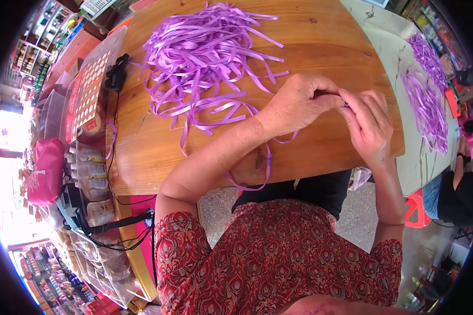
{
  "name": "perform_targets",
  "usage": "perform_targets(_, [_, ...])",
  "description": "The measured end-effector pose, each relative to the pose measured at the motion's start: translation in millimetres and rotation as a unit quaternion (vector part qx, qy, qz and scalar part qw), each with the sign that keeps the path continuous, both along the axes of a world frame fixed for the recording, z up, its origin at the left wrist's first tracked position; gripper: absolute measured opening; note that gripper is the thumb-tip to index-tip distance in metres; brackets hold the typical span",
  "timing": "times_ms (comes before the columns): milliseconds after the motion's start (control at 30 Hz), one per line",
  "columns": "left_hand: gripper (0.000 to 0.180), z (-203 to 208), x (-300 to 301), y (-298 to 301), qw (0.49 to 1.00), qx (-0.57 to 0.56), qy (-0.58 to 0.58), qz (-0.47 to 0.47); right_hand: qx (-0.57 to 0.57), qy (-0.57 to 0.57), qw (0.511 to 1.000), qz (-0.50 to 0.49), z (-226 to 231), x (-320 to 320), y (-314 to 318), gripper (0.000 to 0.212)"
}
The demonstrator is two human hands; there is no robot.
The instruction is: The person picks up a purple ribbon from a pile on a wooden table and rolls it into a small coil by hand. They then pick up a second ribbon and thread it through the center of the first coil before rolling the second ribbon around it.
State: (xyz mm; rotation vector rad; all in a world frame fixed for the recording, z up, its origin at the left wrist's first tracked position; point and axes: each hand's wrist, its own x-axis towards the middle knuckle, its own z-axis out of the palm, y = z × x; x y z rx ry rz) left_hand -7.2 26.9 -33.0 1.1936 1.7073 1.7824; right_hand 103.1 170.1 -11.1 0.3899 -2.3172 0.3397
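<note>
Left hand and right hand pinching purple ribbon between them, ribbon pile leftward

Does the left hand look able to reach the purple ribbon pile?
Likely yes: the purple ribbon pile lies near the left hand with nothing blocking, though that hand is pinched closed beside the right hand.

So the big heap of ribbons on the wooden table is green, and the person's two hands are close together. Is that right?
Not quite: the big heap of ribbons on the wooden table is purple, not green. The head view shows it. The left hand and right hand are close together, as you said.
</note>
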Motion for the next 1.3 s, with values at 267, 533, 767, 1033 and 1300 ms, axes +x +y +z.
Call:
perform_targets(267, [0.012,24.6,-1.5,-27.1,0.978,-0.103,0.181,0.019,0.061,-0.006,0.998,0.01,20.3,13.9,8.8,0.022])
perform_targets(533, [0.008,35.0,-23.1,-85.2,0.97,-0.075,0.224,0.06,-0.008,0.029,0.99,-0.141,15.8,49.2,94.9,0.013])
perform_targets(767, [0.011,41.9,-35.2,-149.7,0.926,-0.162,0.322,0.112,-0.054,0.005,0.979,-0.198,-14.5,90.9,200.8,0.012])
perform_targets(1033, [0.009,25.7,-46.4,-188.0,0.92,-0.175,0.29,0.198,-0.111,-0.088,0.961,-0.236,-39.6,106.7,238.9,0.012])
perform_targets(1300, [0.007,4.7,-64.9,-223.9,0.936,-0.14,0.125,0.298,-0.308,-0.078,0.918,-0.238,-68.6,136.8,282.2,0.016])
